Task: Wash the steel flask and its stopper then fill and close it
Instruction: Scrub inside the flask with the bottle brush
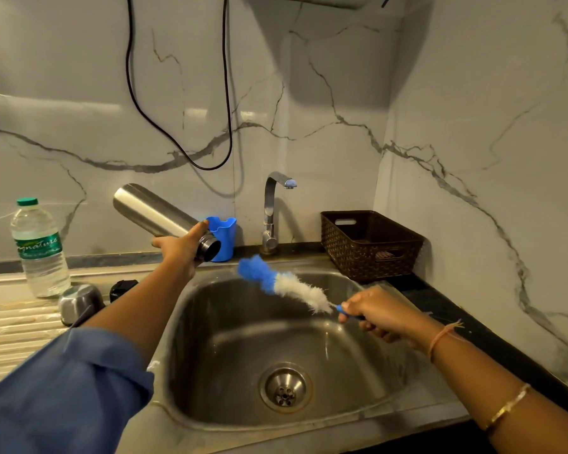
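My left hand (pixel 181 245) grips the steel flask (pixel 151 213) near its neck and holds it tilted over the sink's back left corner, open mouth down toward the right. My right hand (pixel 371 311) holds the blue handle of a bottle brush (pixel 284 283) above the sink; its blue and white bristle head points up-left toward the flask mouth, a short gap away. The steel cup lid (pixel 79 303) and the black stopper (pixel 122 288) lie on the drainboard at the left.
The steel sink (pixel 358 417) has a drain (pixel 285 387) in its middle. A tap (pixel 273 211) stands behind it, with a blue holder (pixel 225 235) beside it. A brown basket (pixel 371 245) sits at the back right, a water bottle (pixel 40 247) at the left.
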The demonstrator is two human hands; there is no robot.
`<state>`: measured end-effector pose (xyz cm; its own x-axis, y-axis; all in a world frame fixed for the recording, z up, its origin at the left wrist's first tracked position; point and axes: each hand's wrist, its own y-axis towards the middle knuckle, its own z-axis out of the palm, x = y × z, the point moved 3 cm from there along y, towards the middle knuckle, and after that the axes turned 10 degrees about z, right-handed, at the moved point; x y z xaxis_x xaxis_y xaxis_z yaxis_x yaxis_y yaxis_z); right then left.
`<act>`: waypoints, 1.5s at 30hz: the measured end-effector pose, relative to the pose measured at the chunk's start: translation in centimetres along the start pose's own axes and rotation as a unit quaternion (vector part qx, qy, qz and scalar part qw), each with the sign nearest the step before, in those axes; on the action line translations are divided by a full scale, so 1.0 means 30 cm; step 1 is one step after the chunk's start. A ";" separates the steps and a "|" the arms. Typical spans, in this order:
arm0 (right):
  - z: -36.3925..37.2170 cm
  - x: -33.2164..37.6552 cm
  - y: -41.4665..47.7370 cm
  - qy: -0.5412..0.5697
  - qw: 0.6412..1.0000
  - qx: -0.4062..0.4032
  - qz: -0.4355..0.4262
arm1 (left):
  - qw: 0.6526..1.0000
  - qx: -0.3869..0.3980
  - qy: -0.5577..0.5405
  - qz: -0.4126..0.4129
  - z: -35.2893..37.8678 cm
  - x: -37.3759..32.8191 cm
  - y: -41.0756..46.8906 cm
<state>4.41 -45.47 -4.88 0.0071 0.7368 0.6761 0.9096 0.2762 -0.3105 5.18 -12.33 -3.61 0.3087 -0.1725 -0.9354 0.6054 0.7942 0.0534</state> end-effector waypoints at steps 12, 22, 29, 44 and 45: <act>0.035 0.090 0.106 -0.136 0.963 -0.218 -0.079 | 0.990 0.067 -0.120 -0.005 -0.070 0.114 -0.104; 0.005 0.360 0.171 -0.311 0.867 -0.354 -0.161 | 0.991 0.100 -0.085 -0.012 -0.182 0.204 -0.114; 0.006 0.624 0.251 -0.477 0.771 -0.373 -0.195 | 0.991 0.128 -0.012 0.040 -0.161 0.237 -0.105; 0.099 0.866 0.311 -0.582 0.685 -0.393 -0.192 | 0.993 0.110 0.000 0.051 -0.156 0.256 -0.067; 0.076 0.856 0.303 -0.553 0.708 -0.394 -0.193 | 0.993 0.109 -0.002 0.049 -0.155 0.256 -0.068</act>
<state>11.91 -22.63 8.14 -0.2382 0.8537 -0.4632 0.7080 0.4791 0.5189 2.91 -12.56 -12.51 0.3764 -0.1041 -0.9206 0.7165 0.6626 0.2180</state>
